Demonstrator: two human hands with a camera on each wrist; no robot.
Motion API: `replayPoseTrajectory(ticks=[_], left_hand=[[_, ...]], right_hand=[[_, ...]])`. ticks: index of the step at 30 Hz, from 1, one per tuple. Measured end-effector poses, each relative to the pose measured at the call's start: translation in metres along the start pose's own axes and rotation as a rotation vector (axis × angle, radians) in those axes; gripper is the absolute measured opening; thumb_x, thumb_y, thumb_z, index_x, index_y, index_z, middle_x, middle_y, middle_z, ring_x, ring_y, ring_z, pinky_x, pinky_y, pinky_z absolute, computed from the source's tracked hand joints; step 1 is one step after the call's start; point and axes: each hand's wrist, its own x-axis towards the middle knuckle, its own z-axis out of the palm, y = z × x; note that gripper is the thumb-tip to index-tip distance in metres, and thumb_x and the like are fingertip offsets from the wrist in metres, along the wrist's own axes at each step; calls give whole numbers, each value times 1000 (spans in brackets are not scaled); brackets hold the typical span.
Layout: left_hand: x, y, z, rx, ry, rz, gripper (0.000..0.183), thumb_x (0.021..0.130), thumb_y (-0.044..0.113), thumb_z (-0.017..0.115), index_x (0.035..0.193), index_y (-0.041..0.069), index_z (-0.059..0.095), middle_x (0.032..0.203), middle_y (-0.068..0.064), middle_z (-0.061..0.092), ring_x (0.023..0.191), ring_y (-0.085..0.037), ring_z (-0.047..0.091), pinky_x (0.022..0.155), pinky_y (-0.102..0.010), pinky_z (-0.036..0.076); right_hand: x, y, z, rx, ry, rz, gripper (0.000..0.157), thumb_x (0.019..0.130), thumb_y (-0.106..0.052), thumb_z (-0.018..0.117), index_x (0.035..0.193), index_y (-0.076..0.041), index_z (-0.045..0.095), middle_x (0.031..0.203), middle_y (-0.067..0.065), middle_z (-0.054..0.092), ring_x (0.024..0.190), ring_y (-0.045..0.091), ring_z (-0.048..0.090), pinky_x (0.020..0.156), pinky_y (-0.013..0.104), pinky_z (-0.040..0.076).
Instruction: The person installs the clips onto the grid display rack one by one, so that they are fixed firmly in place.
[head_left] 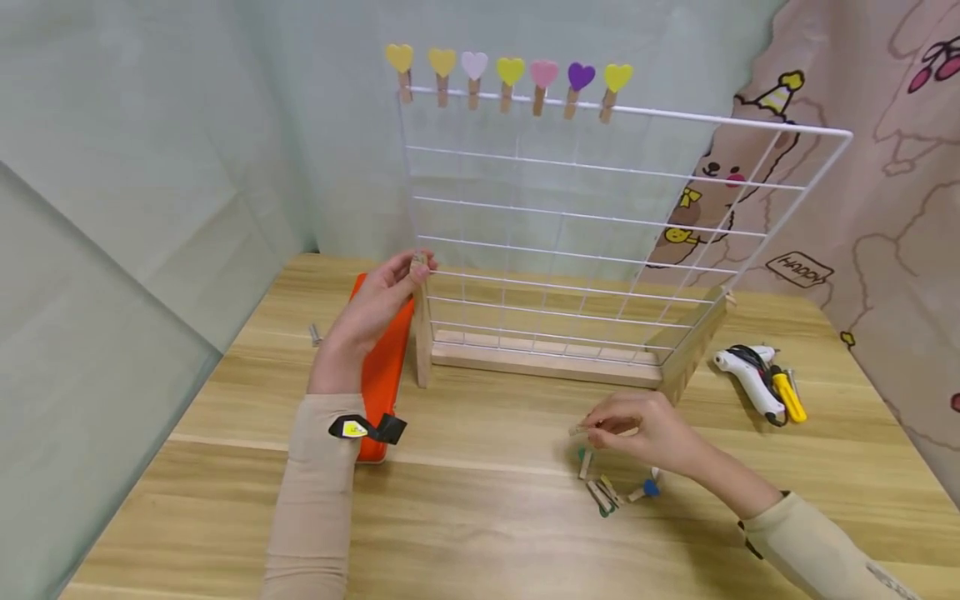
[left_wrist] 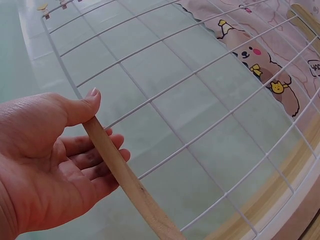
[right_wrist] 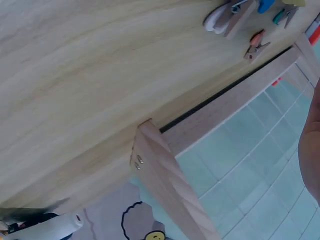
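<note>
A white wire grid (head_left: 558, 212) stands upright in a wooden frame, leaning back. Its left wooden post (head_left: 422, 333) is gripped near the top by my left hand (head_left: 375, 304); in the left wrist view the thumb lies on one side and the fingers reach behind. Low over the table, my right hand (head_left: 637, 425) pinches a small wooden clothespin (head_left: 577, 431), partly blurred. Below it lie several loose clothespins, one with a blue heart (head_left: 651, 488). In the right wrist view only an edge of the right hand (right_wrist: 311, 145) shows, its fingertips out of frame.
Several heart clothespins, including a purple one (head_left: 581, 77), sit along the grid's top wire. An orange-red case (head_left: 386, 383) lies beside the left post. A white glue gun (head_left: 753, 383) and a yellow-handled tool (head_left: 789, 396) lie at right. Small metal pieces (head_left: 315, 335) lie at left.
</note>
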Motion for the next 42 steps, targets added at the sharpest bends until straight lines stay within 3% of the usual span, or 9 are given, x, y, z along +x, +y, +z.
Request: replayPoseTrajectory(ticks=[3, 7, 14, 18, 25, 29, 33, 38, 42], left_hand=[[0, 1, 0, -9, -1, -2, 55, 84, 38, 52, 131, 15, 36, 131, -3, 41, 122, -12, 34, 105, -34, 22], [0, 1, 0, -9, -3, -8, 54, 84, 38, 52, 130, 16, 37, 130, -2, 42, 121, -12, 34, 105, -33, 22], [-1, 0, 0, -5, 0, -1, 53, 83, 39, 52, 130, 18, 38, 130, 0, 42, 121, -12, 34, 104, -33, 22], [-1, 0, 1, -3, -7, -3, 55, 84, 39, 51, 132, 16, 35, 130, 0, 42, 121, -11, 35, 105, -33, 22], [-1, 0, 0, 17, -2, -6, 55, 84, 40, 50, 132, 18, 35, 130, 2, 41, 122, -11, 34, 105, -33, 22], [-1, -1, 0, 17, 6, -3, 53, 84, 40, 51, 130, 19, 37, 129, 2, 42, 121, -11, 34, 105, -33, 21], [-2, 0, 2, 7, 10, 1, 52, 83, 40, 51, 129, 19, 39, 128, 2, 43, 121, -11, 35, 105, -33, 22], [-7, 9, 9, 5, -3, 1, 52, 85, 37, 50, 130, 15, 37, 130, -2, 41, 122, -13, 34, 105, -33, 22], [-10, 17, 11, 21, -12, 2, 52, 88, 35, 48, 132, 13, 34, 132, -4, 39, 123, -14, 33, 105, -33, 21]], right_hand=[[-2, 3, 0, -16, -2, 12, 19, 74, -8, 68, 92, -13, 66, 87, -5, 64, 71, 3, 61, 59, 17, 50], [-2, 3, -4, -71, 16, -58, 22, 72, -6, 68, 93, -13, 65, 82, -6, 64, 68, 0, 60, 58, 13, 48], [13, -14, -26, -298, 158, -357, 16, 72, -9, 70, 86, -14, 66, 88, -1, 60, 61, -1, 49, 51, 6, 39], [31, -36, -52, -344, 182, -436, 7, 79, -16, 63, 84, -12, 66, 91, 3, 60, 66, 4, 53, 53, 7, 40], [87, -90, -116, -443, 356, -555, 29, 84, -26, 56, 74, -1, 67, 70, 5, 65, 58, 6, 54, 53, 11, 42], [116, -113, -153, -499, 408, -494, 16, 77, -16, 66, 78, 0, 68, 68, 8, 65, 57, -2, 52, 53, 7, 39], [139, -128, -183, -472, 445, -344, 14, 69, 3, 67, 83, 3, 68, 73, 3, 67, 59, -4, 57, 51, 7, 43], [152, -138, -206, -407, 489, -90, 18, 76, -3, 61, 93, 0, 67, 78, -13, 65, 63, 0, 61, 55, 8, 45], [155, -138, -216, -412, 447, -14, 21, 80, -7, 58, 99, -3, 65, 78, -15, 64, 66, 0, 61, 62, 8, 45]])
